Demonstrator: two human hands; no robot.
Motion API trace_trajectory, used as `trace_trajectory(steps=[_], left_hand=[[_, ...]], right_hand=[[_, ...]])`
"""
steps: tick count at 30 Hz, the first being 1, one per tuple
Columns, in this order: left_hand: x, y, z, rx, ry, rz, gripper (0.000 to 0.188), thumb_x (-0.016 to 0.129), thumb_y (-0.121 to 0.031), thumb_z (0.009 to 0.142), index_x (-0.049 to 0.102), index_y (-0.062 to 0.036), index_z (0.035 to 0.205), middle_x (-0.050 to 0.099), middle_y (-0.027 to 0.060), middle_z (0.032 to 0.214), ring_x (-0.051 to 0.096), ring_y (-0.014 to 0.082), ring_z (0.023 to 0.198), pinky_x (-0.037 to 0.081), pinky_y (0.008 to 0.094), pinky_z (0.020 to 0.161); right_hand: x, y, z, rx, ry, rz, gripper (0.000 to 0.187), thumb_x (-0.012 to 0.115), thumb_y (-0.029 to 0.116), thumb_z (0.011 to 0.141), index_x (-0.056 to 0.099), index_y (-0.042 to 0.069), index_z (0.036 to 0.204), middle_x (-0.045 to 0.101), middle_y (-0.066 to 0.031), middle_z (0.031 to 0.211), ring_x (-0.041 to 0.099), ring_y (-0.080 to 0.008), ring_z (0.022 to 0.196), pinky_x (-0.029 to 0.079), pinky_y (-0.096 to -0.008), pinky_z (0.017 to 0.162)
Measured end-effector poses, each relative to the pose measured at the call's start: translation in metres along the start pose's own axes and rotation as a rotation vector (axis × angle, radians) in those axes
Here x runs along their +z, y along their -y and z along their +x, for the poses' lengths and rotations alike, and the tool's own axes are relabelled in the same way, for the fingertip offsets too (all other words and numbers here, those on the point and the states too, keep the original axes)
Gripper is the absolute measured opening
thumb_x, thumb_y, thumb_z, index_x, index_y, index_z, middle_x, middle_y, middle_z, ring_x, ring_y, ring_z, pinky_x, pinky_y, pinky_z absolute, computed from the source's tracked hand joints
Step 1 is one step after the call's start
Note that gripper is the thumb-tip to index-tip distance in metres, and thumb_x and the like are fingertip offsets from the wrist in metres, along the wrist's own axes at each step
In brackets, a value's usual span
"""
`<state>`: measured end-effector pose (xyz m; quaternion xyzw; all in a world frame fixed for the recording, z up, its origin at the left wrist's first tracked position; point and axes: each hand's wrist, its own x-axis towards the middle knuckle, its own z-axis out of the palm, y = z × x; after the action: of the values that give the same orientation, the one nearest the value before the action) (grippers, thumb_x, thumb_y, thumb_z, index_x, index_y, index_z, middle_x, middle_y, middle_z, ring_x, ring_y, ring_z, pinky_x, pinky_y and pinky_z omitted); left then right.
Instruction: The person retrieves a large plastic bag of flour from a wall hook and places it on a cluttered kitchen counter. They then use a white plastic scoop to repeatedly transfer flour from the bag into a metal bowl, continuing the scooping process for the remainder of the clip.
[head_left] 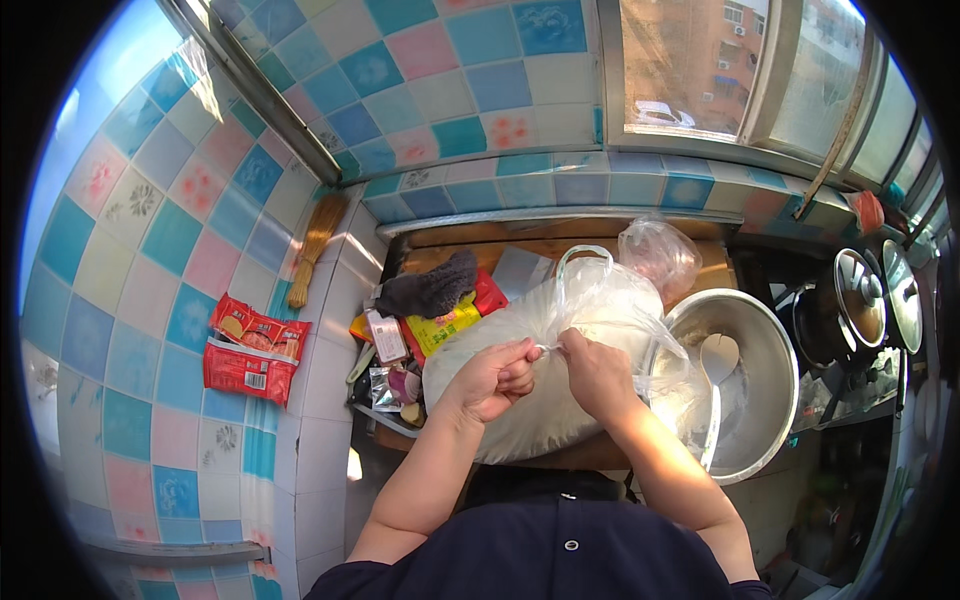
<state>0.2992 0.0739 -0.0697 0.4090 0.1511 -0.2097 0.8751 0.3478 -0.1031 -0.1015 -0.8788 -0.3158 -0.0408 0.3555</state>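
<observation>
A large see-through plastic bag [545, 412] with pale contents sits in the middle of the wooden tabletop [470, 230], directly in front of the person. The left hand [495, 380] and the right hand [597, 375] meet over it, and the fingers of both are closed on a thin twisted strand of its plastic, pinched between them. A loop handle of the bag stands up just beyond the hands. Loose plastic from the bag's right side reaches over the near-left rim of a wide metal bowl [785, 360], in which a pale spoon [719, 358] leans, its handle toward the person. Behind the bag, to the right, is a smaller clear bag [660, 258]. To its left are a dark grey cloth [430, 285], a yellow packet [440, 328] and a small pale box [386, 337]. Farther left, on the tiled ledge, lie a red packet [255, 350] and a straw brush [317, 250]. At the far right, past the bowl, is a dark pot [845, 300] with a lid.
</observation>
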Motion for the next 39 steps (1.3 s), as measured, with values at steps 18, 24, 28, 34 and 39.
trace_trajectory(steps=[18,24,28,34,39], left_hand=[[-0.002,-0.048,0.015,0.106,0.068,0.777,0.029,0.053,-0.027,0.096,0.06,-0.0049,0.079,0.044,-0.0062,0.063,0.036,0.0031,0.057,0.032,0.0191,0.052],[-0.007,-0.042,0.019,0.221,0.183,0.668,0.022,0.058,-0.025,0.094,0.06,-0.0034,0.092,0.055,-0.0028,0.074,0.046,0.0055,0.063,0.04,0.0217,0.059],[-0.011,-0.023,0.007,0.523,-0.039,1.035,0.018,0.064,-0.018,0.088,0.059,-0.0038,0.097,0.058,0.0008,0.084,0.052,0.0087,0.066,0.044,0.0239,0.062],[0.0,0.009,0.002,0.625,-0.181,1.279,0.021,0.065,-0.018,0.085,0.061,-0.0041,0.1,0.061,0.007,0.093,0.062,0.018,0.07,0.049,0.0294,0.065],[0.007,0.025,0.009,0.677,-0.25,1.256,0.026,0.066,-0.024,0.085,0.061,-0.0045,0.102,0.064,0.0079,0.095,0.063,0.0191,0.069,0.05,0.0313,0.064]], right_hand=[[-0.003,0.046,0.006,0.024,-0.194,0.114,0.022,0.063,0.009,0.077,0.057,0.006,0.098,0.063,-0.0122,0.084,0.062,-0.0309,0.085,0.05,-0.0372,0.071],[0.011,0.016,0.005,0.413,-0.08,0.609,0.02,0.067,0.011,0.081,0.06,0.001,0.097,0.064,-0.006,0.083,0.061,-0.0138,0.07,0.049,-0.0279,0.064],[0.009,0.018,0.001,0.58,-0.078,0.993,0.018,0.066,0.01,0.085,0.059,-0.003,0.095,0.062,-0.0031,0.08,0.058,-0.0084,0.07,0.048,-0.0228,0.062],[0.007,0.012,-0.001,0.642,-0.108,1.12,0.015,0.065,0.009,0.085,0.06,-0.002,0.094,0.063,-0.0037,0.082,0.06,-0.0096,0.071,0.049,-0.023,0.064],[0.003,0.01,-0.004,0.614,-0.158,1.025,0.017,0.063,0.01,0.086,0.061,-0.004,0.096,0.064,-0.0039,0.083,0.06,-0.0096,0.073,0.05,-0.024,0.066]])
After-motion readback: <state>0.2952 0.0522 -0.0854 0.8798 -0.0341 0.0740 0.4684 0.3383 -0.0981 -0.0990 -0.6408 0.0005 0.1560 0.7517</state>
